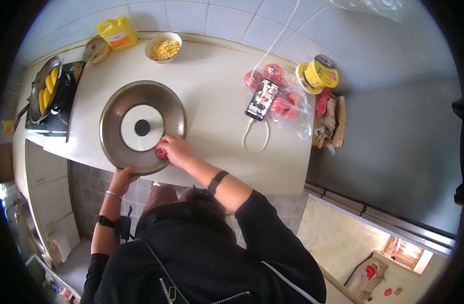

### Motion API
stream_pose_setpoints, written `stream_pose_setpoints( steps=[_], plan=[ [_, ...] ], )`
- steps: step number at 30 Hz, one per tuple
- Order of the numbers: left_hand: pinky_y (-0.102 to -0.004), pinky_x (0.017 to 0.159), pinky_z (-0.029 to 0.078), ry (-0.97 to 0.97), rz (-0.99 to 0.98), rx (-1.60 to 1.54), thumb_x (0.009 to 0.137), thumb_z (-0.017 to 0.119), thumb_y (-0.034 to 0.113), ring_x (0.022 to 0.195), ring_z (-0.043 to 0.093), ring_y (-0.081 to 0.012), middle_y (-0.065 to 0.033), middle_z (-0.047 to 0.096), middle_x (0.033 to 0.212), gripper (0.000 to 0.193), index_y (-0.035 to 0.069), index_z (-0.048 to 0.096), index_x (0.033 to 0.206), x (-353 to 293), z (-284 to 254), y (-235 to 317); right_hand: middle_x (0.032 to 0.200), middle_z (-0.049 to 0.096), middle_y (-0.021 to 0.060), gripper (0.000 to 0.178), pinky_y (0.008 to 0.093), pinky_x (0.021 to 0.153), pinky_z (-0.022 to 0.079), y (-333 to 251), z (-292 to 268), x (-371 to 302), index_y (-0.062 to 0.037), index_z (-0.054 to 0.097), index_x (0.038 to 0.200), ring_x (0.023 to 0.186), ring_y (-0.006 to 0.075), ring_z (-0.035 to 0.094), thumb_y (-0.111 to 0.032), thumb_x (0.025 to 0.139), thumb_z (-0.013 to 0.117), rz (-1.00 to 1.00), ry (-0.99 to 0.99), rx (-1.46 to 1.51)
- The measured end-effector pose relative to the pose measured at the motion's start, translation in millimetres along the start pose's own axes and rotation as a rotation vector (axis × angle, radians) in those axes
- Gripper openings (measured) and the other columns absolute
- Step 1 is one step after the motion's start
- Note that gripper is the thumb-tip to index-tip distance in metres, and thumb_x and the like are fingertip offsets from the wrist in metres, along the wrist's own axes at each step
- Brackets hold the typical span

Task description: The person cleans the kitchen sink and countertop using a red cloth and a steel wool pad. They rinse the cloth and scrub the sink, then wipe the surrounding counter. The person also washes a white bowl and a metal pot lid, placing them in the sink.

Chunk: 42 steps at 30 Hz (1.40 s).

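Note:
A wide round wok lid (171,111), a steel ring with a glass centre and a black knob, lies knob up at the counter's front edge. My left hand (122,180) grips its near rim, thumb on top and fingers mostly hidden below. Bunched in my right hand (175,151) is a red cloth (161,150), pressed on the steel ring at the lower right of the glass. My fingers partly cover the cloth.
Left, a pan (49,90) holding yellow corn cobs stands on a black cooktop (63,121). Along the wall are a yellow jug (117,33) and a bowl of kernels (164,48). A phone (262,99) with a white cable rests beside bagged tomatoes (291,105), near yellow tubs (320,75).

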<state>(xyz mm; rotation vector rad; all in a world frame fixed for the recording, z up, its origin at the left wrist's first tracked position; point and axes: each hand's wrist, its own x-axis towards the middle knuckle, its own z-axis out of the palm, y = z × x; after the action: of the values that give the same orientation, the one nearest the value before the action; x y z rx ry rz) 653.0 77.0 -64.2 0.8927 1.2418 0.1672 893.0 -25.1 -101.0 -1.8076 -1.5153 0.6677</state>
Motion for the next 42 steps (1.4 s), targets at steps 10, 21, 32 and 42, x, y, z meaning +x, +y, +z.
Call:
stream_pose_setpoints(
  steps=[10, 21, 32, 42],
  plan=[
    [-0.0358, 0.073, 0.06, -0.009, 0.084, -0.038, 0.086, 0.06, 0.006, 0.089, 0.069, -0.0268, -0.0155, 0.065, 0.108, 0.035, -0.005, 0.055, 0.119, 12.5, -0.7, 0.9, 0.104, 0.062, 0.0079, 0.019, 0.0399, 0.077, 0.054, -32.9, -0.4, 3.1, -0.0161, 0.069, 0.094, 0.094, 0.0325, 0.061, -0.007, 0.079, 0.062, -0.086, -0.228, -0.063],
    [-0.0327, 0.068, 0.06, 0.017, 0.102, -0.03, 0.085, 0.064, 0.007, 0.081, 0.07, -0.0251, -0.0151, 0.067, 0.099, 0.029, -0.008, 0.06, 0.11, 0.2, 25.0, 14.7, 0.102, 0.061, 0.0026, 0.017, 0.0407, 0.076, 0.054, 3.4, -19.3, 6.1, -0.0174, 0.068, 0.091, 0.089, 0.0311, 0.06, -0.008, 0.078, 0.064, 0.03, -0.056, -0.252],
    [-0.0321, 0.068, 0.059, -0.012, 0.063, 0.036, 0.086, 0.062, 0.01, 0.08, 0.069, -0.0221, -0.0133, 0.068, 0.096, 0.028, -0.005, 0.061, 0.11, -1.8, -6.2, 27.9, 0.098, 0.059, 0.0104, 0.03, 0.0352, 0.076, 0.051, -9.5, -55.7, -5.4, -0.0109, 0.067, 0.105, 0.085, 0.0264, 0.062, -0.004, 0.075, 0.069, 0.016, 0.022, 0.374],
    [-0.0394, 0.073, 0.061, 0.054, 0.118, -0.265, 0.087, 0.056, 0.005, 0.083, 0.069, -0.0281, -0.0169, 0.066, 0.1, 0.028, -0.009, 0.055, 0.112, -63.1, -44.2, 28.8, 0.114, 0.063, 0.0063, 0.036, 0.028, 0.093, 0.047, -26.1, -123.3, -37.2, 0.0001, 0.058, 0.121, 0.104, 0.013, 0.059, -0.008, 0.088, 0.067, 0.235, 0.333, 1.054]
  ],
)
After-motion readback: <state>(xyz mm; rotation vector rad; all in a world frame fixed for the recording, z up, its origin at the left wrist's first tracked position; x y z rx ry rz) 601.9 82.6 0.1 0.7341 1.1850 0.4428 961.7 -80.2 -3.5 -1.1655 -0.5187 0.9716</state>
